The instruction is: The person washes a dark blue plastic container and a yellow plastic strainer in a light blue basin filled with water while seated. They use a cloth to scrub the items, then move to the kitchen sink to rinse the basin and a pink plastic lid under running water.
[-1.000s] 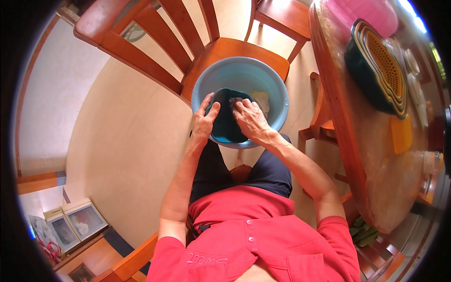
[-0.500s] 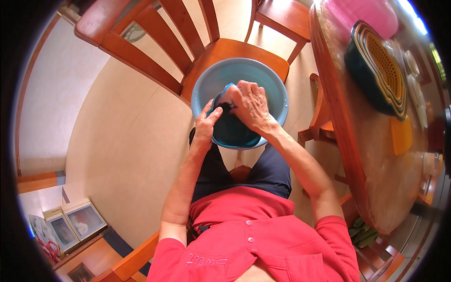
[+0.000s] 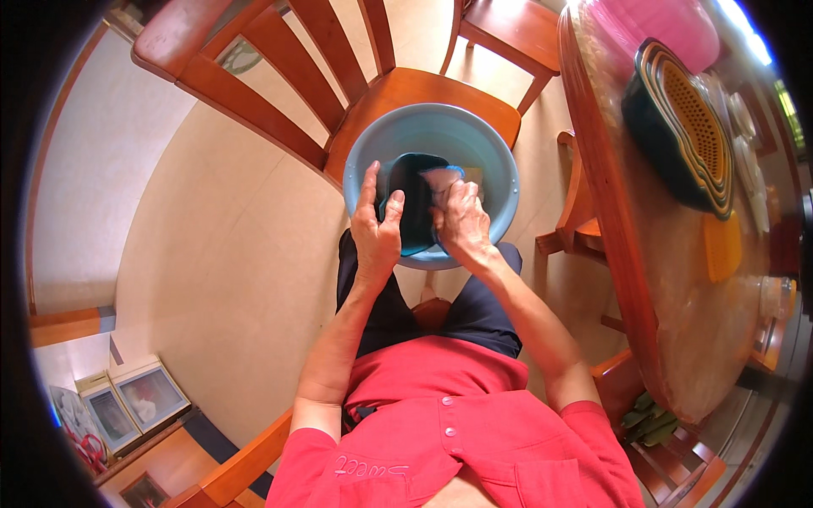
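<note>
Head view. The 2 bare hands work over a round, light blue basin point(image 3: 501, 173), which stands on the seat of a reddish-brown wooden chair point(image 3: 406, 89). A dark teal container point(image 3: 411, 203) lies at the basin, its lower end close to the near rim and its hollow facing upward. The left hand point(image 3: 377, 233) holds the container's left wall, with the thumb on the inner side and the fingers extended along the outer side. The right hand point(image 3: 464, 222), its fingers curled, grips a pale cloth point(image 3: 440, 176) with a blue edge at the container's right side; blur hides the exact contact there. Behind the right hand, a pale item point(image 3: 473, 175) shows in part within the basin; its kind cannot be told. At right, a wooden table point(image 3: 707, 339) bears a stack of nested colanders point(image 3: 677, 127), dark green outermost and yellow innermost, near a pink vessel point(image 3: 665, 34) and a flat yellow piece point(image 3: 722, 245).
</note>
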A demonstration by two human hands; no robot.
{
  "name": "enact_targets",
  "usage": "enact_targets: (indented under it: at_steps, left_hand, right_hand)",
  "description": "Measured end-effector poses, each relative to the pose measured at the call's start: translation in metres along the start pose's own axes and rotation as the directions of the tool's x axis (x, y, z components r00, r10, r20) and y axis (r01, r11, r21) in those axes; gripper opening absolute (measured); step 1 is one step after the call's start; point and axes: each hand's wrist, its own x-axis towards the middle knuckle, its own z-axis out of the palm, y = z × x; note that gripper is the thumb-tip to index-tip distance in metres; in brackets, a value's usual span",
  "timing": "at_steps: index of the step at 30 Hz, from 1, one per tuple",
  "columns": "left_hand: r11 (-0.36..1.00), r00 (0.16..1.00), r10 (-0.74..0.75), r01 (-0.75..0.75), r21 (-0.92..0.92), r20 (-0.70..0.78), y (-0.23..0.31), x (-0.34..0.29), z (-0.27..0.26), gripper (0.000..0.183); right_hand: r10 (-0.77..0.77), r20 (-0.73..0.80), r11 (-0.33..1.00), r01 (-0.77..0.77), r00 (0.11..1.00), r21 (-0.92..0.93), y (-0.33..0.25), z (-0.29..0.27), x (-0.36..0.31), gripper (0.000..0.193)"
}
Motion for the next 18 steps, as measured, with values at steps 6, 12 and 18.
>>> enact_targets:
  at_steps: [6,12,18]
  left_hand:
    - [0.994,0.998,-0.021,0.015,0.109,0.052,-0.006,0.014,-0.008,0.048]
    - [0.987,0.980,-0.103,0.121,-0.102,0.171,-0.012,0.011,-0.011,0.049]
    - [0.994,0.993,-0.062,0.071,-0.084,0.104,-0.011,0.009,-0.003,0.048]
  right_hand:
    - [-0.228,0.050,0.971,0.231,0.972,-0.066,-0.007,-0.008,-0.015,0.018]
    - [-0.586,-0.080,0.810,0.580,0.806,-0.090,-0.010,-0.025,0.015,0.040]
    - [-0.507,0.171,0.807,0.535,0.845,-0.249,-0.007,-0.017,0.003,0.037]
